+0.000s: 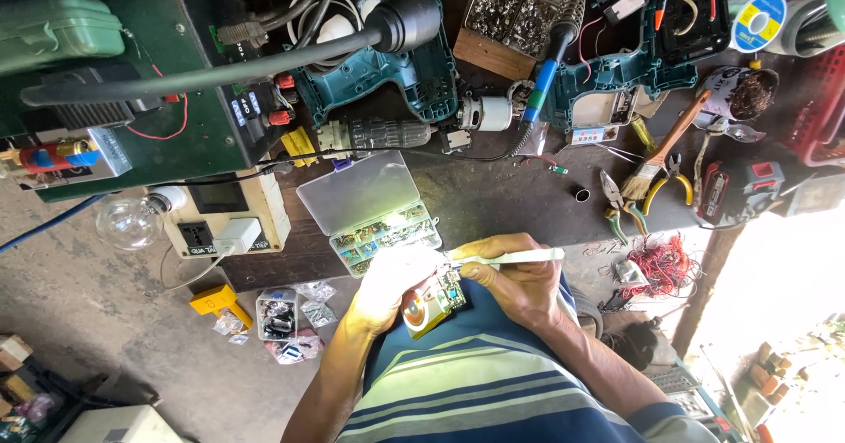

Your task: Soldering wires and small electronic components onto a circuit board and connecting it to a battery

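Note:
My left hand [392, 284] holds a small circuit board [437, 300] with a round orange part, close to my striped shirt. My right hand [519, 280] grips a thin white tool [515, 255], possibly tweezers, lying level with its tip over the board's top edge. Both hands meet at the near edge of the dark workbench [502, 192]. Just beyond them an open clear parts box [387, 232] holds several small components, its lid [356, 189] folded back.
Two opened teal drill housings [392, 77] [616, 77], a small motor [484, 113], a blue-handled soldering iron [541, 86], pliers [620, 207], a brush [664, 148] and tangled red wire [664, 262] crowd the bench. At left are a dark green box [185, 99], a socket box [224, 223] and a bulb [130, 221].

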